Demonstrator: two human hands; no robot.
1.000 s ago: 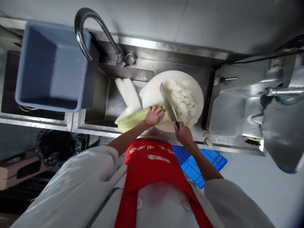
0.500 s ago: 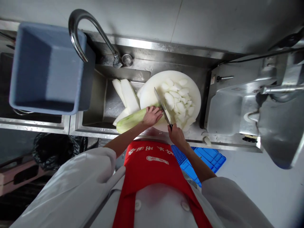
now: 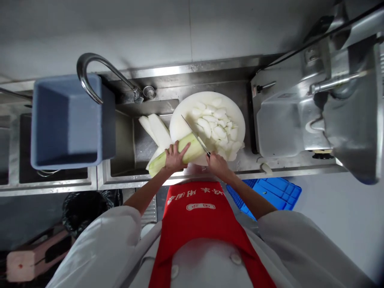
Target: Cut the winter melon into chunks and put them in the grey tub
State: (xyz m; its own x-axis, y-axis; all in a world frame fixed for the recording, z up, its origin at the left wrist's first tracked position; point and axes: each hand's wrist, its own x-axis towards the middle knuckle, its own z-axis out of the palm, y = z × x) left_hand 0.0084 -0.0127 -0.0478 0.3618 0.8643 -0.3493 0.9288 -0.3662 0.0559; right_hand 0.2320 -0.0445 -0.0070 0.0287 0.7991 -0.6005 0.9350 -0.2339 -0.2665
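My left hand (image 3: 175, 157) is wrapped over the middle of a long pale-green peeled gourd (image 3: 193, 146), perhaps a winter melon. The gourd's right end lies on the round white cutting board (image 3: 181, 138), and its left end reaches over the sink. In my right hand (image 3: 218, 165) is a kitchen knife (image 3: 194, 134), gripped by its black handle. Its blade runs slantwise along the gourd's right end; whether it is in the flesh I cannot tell. White cut chunks (image 3: 220, 131) are heaped on the board's right side.
Peeled white lengths (image 3: 158, 130) lie in the sink (image 3: 123, 138) to the left. A curved faucet (image 3: 103, 60) and a blue-grey bin (image 3: 67, 160) stand beyond. A metal machine (image 3: 279, 128) borders the board's right; a blue crate (image 3: 274, 194) is below the counter.
My left hand has shifted back along the gourd, away from the blade. More of the gourd now lies on the board, its end at the knife. The camera view has shifted too.
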